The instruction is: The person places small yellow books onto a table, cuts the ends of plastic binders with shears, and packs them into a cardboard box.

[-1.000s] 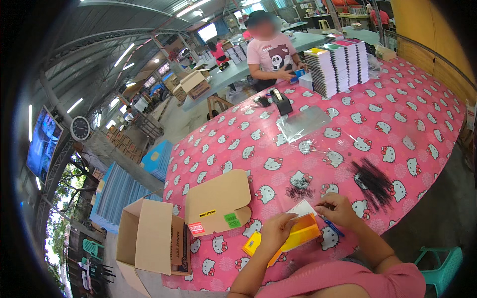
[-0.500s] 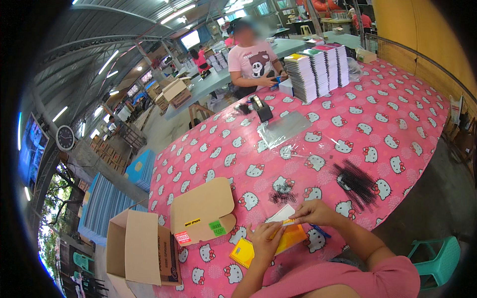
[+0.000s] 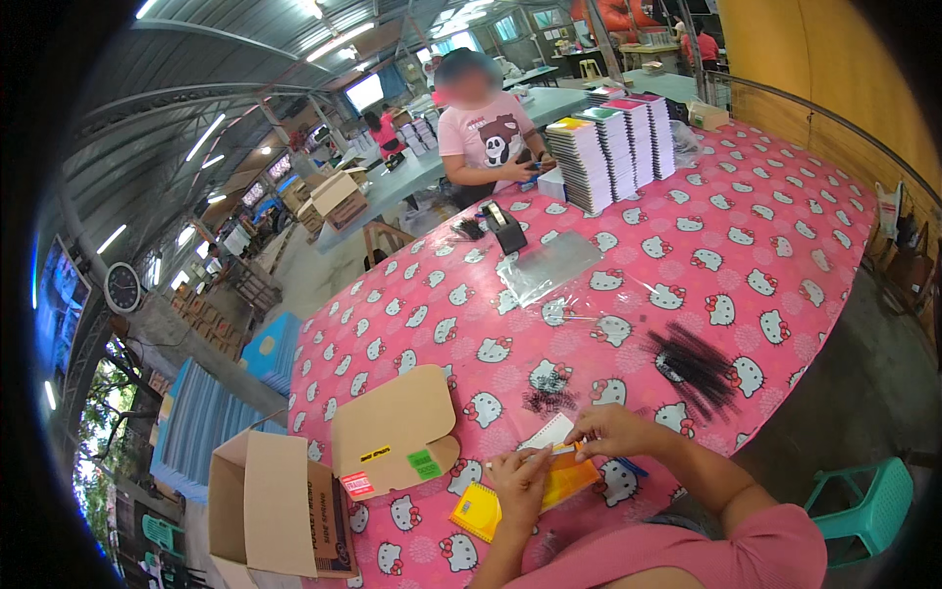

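My left hand (image 3: 520,483) presses its curled fingers on an open notebook with white pages (image 3: 549,432) and an orange-yellow cover (image 3: 571,478). At the notebook's right end, my right hand (image 3: 610,432) pinches its fingertips close to the edge; what sits between them is too small to make out. A yellow spiral notebook (image 3: 476,511) lies beside my left wrist. To the right of the notebook a blue pen (image 3: 633,466) rests, partly hidden. Loose black binding coils lie in a small pile (image 3: 551,393) just beyond my hands and in a larger bundle (image 3: 692,371) farther right.
An open cardboard box (image 3: 285,501) and a flat cardboard piece (image 3: 397,432) stand at left. Farther off are a tape dispenser (image 3: 504,228), a clear plastic sheet (image 3: 551,267) and notebook stacks (image 3: 584,167). A co-worker (image 3: 486,137) stands across the table; a green stool (image 3: 863,506) is at right.
The whole view has shifted slightly. My right hand's fingers are more curled at the notebook's edge, while my left hand stays on it. The co-worker's hands have moved a little.
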`<action>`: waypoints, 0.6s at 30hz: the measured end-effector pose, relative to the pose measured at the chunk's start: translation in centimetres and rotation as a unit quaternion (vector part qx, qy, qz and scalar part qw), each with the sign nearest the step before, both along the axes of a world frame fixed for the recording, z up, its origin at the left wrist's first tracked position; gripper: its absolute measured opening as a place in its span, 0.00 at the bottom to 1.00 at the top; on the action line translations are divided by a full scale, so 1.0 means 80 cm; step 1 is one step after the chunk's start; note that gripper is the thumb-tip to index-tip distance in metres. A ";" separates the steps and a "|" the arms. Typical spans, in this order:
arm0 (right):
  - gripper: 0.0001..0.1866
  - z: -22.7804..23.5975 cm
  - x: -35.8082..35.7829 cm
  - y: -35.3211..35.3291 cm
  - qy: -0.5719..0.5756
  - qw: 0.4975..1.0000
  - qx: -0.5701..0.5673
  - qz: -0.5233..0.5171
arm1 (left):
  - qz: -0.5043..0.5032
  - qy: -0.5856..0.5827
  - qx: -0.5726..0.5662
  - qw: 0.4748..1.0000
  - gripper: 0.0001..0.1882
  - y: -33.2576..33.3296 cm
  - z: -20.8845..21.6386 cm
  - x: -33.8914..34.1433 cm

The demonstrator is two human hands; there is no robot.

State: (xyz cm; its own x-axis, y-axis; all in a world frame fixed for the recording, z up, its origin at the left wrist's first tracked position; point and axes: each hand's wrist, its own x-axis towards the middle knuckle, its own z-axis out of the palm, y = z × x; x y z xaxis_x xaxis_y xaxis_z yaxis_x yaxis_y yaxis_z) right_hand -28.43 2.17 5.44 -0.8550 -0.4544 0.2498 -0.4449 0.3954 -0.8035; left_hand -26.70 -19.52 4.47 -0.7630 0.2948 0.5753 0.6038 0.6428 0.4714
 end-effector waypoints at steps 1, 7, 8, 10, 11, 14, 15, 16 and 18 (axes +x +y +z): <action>0.15 -0.002 0.000 0.001 0.012 1.000 -0.013 0.012 | -0.003 -0.002 0.001 1.000 0.13 -0.002 -0.003 -0.001; 0.14 -0.001 0.020 -0.012 -0.005 0.994 -0.038 -0.101 | 0.014 0.011 0.047 0.999 0.13 0.008 0.011 0.005; 0.14 0.003 0.018 -0.015 -0.002 0.995 -0.040 -0.092 | 0.023 0.008 0.041 0.999 0.12 0.009 0.014 0.005; 0.13 0.004 0.022 -0.013 -0.004 0.997 -0.057 -0.059 | 0.036 -0.007 0.034 0.999 0.11 0.009 0.009 0.008; 0.13 0.000 0.021 -0.015 -0.008 0.996 -0.057 -0.063 | 0.033 -0.011 0.033 0.999 0.11 0.008 0.008 0.008; 0.14 0.004 0.022 -0.020 0.025 0.998 0.021 -0.061 | 0.043 0.004 0.047 0.998 0.11 0.013 0.012 0.008; 0.14 0.012 0.030 -0.028 0.022 0.995 0.024 -0.095 | 0.044 0.013 0.046 0.998 0.11 0.012 0.011 0.008; 0.14 0.016 0.035 -0.031 0.018 0.991 0.027 -0.129 | 0.044 0.021 0.044 0.998 0.11 0.013 0.011 0.008; 0.14 0.005 0.033 -0.027 0.068 0.988 0.028 -0.138 | 0.044 0.014 0.039 0.998 0.11 0.017 0.012 0.011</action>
